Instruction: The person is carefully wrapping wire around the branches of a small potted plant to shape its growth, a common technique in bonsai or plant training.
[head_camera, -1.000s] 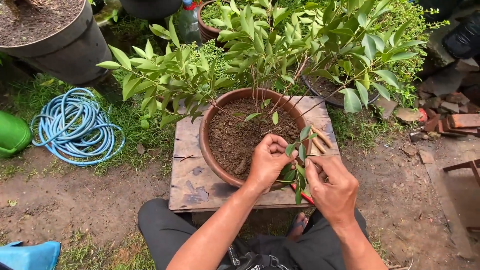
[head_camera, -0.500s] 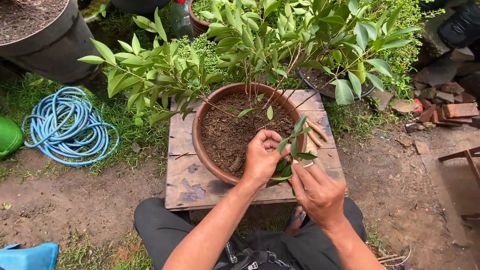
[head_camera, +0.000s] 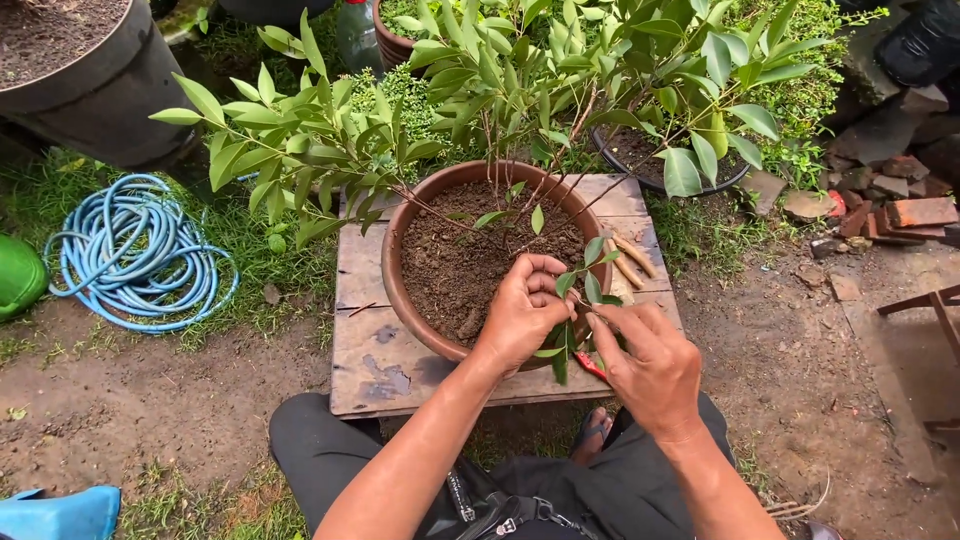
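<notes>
A round terracotta pot (head_camera: 395, 285) full of dark soil stands on a low wooden board (head_camera: 370, 350). A thin-stemmed shrub with long green leaves (head_camera: 330, 150) grows from it. My left hand (head_camera: 525, 310) is curled around a small leafy twig (head_camera: 590, 280) at the pot's near right rim. Right beside it, my right hand (head_camera: 650, 365) pinches the same twig lower down. A small red-handled tool (head_camera: 590, 366) shows between the two hands; which hand holds it is unclear.
A coiled light-blue hose (head_camera: 135, 255) lies on the grass at left, with a green object (head_camera: 18, 275) beyond it. A large dark pot (head_camera: 95, 75) stands at upper left. Broken bricks (head_camera: 900, 210) lie at right. A black potted plant (head_camera: 660, 165) sits behind the board.
Both hands have stayed on the twig at the pot's rim, with the fingers shifting slightly along it. The view has drifted a little.
</notes>
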